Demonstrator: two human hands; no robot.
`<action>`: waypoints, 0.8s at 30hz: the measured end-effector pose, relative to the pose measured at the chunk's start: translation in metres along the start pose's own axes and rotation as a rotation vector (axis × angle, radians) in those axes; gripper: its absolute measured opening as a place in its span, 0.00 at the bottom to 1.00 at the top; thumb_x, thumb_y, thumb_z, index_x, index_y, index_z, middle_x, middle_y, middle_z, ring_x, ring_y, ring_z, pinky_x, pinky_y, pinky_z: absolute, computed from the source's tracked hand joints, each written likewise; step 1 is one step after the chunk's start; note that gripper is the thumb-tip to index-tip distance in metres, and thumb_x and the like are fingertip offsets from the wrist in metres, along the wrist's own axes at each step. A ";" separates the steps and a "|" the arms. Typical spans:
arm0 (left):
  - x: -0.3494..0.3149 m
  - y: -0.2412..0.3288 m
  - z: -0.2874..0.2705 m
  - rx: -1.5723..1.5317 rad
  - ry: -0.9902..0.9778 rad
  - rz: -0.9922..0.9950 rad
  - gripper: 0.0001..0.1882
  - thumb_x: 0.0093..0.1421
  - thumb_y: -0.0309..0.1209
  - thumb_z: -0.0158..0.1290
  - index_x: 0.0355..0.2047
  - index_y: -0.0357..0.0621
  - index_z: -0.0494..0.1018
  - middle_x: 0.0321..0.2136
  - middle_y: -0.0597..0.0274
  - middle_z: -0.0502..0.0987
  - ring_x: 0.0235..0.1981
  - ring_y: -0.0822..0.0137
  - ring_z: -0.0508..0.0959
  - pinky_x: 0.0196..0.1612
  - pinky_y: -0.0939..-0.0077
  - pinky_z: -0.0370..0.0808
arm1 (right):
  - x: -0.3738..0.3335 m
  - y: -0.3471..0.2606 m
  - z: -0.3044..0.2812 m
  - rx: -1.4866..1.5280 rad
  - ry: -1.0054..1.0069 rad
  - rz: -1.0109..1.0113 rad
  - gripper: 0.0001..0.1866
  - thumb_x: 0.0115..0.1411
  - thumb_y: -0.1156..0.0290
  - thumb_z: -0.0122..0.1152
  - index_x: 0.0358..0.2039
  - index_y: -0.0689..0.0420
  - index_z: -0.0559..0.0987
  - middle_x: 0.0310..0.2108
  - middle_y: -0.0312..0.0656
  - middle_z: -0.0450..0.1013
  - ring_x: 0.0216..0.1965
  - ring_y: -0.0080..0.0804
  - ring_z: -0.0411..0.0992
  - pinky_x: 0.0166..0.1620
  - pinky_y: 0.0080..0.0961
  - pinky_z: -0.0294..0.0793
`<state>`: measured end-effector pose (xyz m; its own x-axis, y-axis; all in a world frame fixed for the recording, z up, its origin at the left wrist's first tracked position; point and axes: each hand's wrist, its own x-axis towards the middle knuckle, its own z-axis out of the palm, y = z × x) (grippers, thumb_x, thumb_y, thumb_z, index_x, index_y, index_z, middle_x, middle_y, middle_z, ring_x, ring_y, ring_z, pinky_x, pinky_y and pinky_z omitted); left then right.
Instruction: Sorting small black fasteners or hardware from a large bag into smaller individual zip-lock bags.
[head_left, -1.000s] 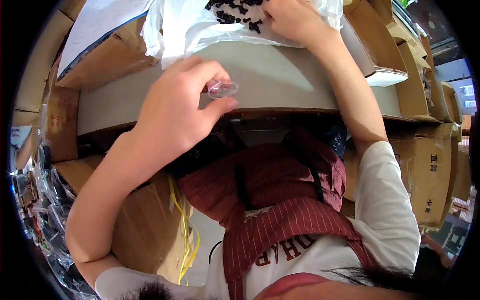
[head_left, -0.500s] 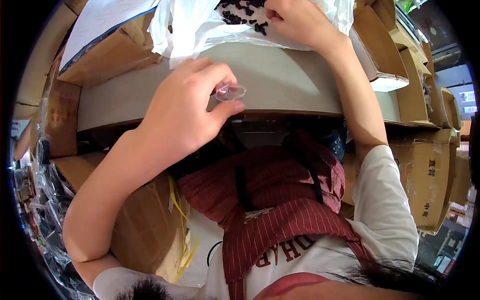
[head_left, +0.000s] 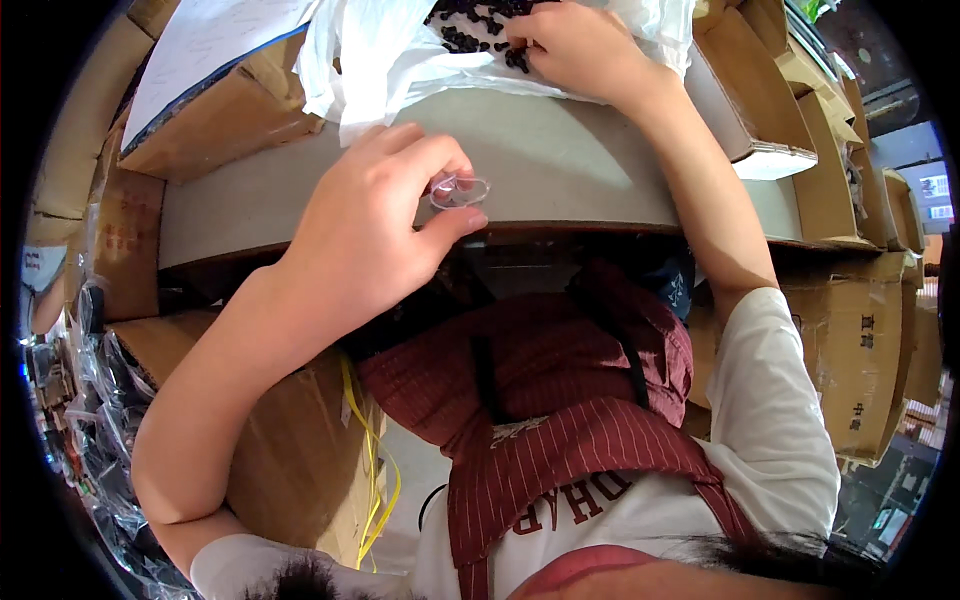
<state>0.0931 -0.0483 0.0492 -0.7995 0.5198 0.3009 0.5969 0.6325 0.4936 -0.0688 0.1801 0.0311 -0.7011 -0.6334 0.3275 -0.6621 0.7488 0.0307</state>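
Between the thumb and fingers of my left hand is a small clear plastic bag, its rounded mouth spread apart. That hand is held above the near part of the grey table. My right hand reaches to the far side, over a white plastic bag laid out flat. Small black parts lie scattered on this white plastic. The right fingertips are bent down among them at the pile's right edge; what they pinch, if anything, is too small to make out.
A cardboard box with a sheet of paper on top stands at the far left. More open cardboard boxes line the right side. Below the table edge at left is a large carton with yellow strapping.
My right hand has shifted slightly left and down onto the edge of the black parts. My left hand stays nearly still with the clear bag.
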 end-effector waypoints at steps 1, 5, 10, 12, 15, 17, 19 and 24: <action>-0.001 0.001 -0.001 0.000 -0.007 -0.020 0.11 0.54 0.27 0.64 0.36 0.41 0.75 0.30 0.60 0.75 0.33 0.63 0.77 0.30 0.71 0.71 | 0.001 0.000 -0.001 0.016 0.002 -0.012 0.10 0.56 0.71 0.54 0.32 0.60 0.82 0.32 0.55 0.78 0.36 0.54 0.77 0.42 0.47 0.76; -0.004 0.001 -0.003 0.009 0.025 -0.053 0.11 0.55 0.27 0.64 0.37 0.42 0.75 0.30 0.60 0.75 0.33 0.62 0.77 0.30 0.71 0.72 | 0.003 -0.014 -0.029 0.141 0.072 0.027 0.08 0.57 0.73 0.60 0.36 0.60 0.82 0.34 0.50 0.79 0.35 0.47 0.78 0.38 0.38 0.76; -0.002 -0.003 0.000 -0.048 0.016 -0.152 0.13 0.55 0.28 0.65 0.39 0.42 0.76 0.33 0.59 0.77 0.29 0.66 0.77 0.29 0.73 0.72 | -0.014 -0.047 -0.064 1.086 -0.089 -0.389 0.11 0.55 0.85 0.64 0.40 0.62 0.82 0.34 0.42 0.79 0.36 0.30 0.75 0.36 0.25 0.74; -0.002 -0.004 -0.001 -0.091 0.015 -0.194 0.14 0.54 0.29 0.65 0.40 0.41 0.76 0.33 0.60 0.78 0.28 0.67 0.77 0.28 0.74 0.71 | -0.019 -0.063 -0.053 0.997 -0.002 -0.499 0.11 0.55 0.84 0.66 0.38 0.56 0.84 0.32 0.33 0.76 0.25 0.16 0.66 0.23 0.15 0.60; -0.001 -0.004 -0.001 -0.112 -0.001 -0.235 0.15 0.54 0.29 0.66 0.41 0.41 0.76 0.33 0.61 0.79 0.28 0.70 0.75 0.28 0.75 0.70 | -0.020 -0.065 -0.049 0.999 -0.031 -0.561 0.11 0.55 0.83 0.66 0.39 0.57 0.84 0.34 0.34 0.77 0.26 0.17 0.68 0.24 0.15 0.62; -0.003 -0.006 -0.001 -0.080 0.032 -0.213 0.15 0.54 0.28 0.65 0.41 0.41 0.76 0.32 0.62 0.79 0.28 0.71 0.75 0.28 0.75 0.70 | -0.018 -0.067 -0.052 0.964 -0.030 -0.506 0.10 0.56 0.82 0.65 0.39 0.57 0.84 0.33 0.33 0.77 0.27 0.17 0.69 0.25 0.15 0.64; -0.002 -0.007 -0.001 -0.087 0.022 -0.197 0.14 0.54 0.28 0.65 0.41 0.42 0.76 0.32 0.62 0.79 0.28 0.71 0.75 0.28 0.76 0.70 | -0.012 -0.047 -0.041 0.940 0.109 -0.433 0.11 0.55 0.83 0.64 0.40 0.60 0.83 0.34 0.38 0.78 0.31 0.24 0.73 0.31 0.20 0.70; 0.002 -0.006 -0.003 -0.059 -0.006 -0.165 0.13 0.55 0.27 0.65 0.40 0.43 0.76 0.32 0.63 0.78 0.29 0.72 0.75 0.29 0.76 0.70 | -0.004 -0.005 -0.034 0.384 0.133 -0.050 0.09 0.59 0.72 0.59 0.35 0.64 0.81 0.33 0.55 0.78 0.33 0.50 0.78 0.37 0.37 0.76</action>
<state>0.0881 -0.0526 0.0488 -0.8859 0.4154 0.2065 0.4523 0.6750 0.5829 -0.0539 0.1852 0.0615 -0.6421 -0.6173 0.4546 -0.7626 0.5748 -0.2966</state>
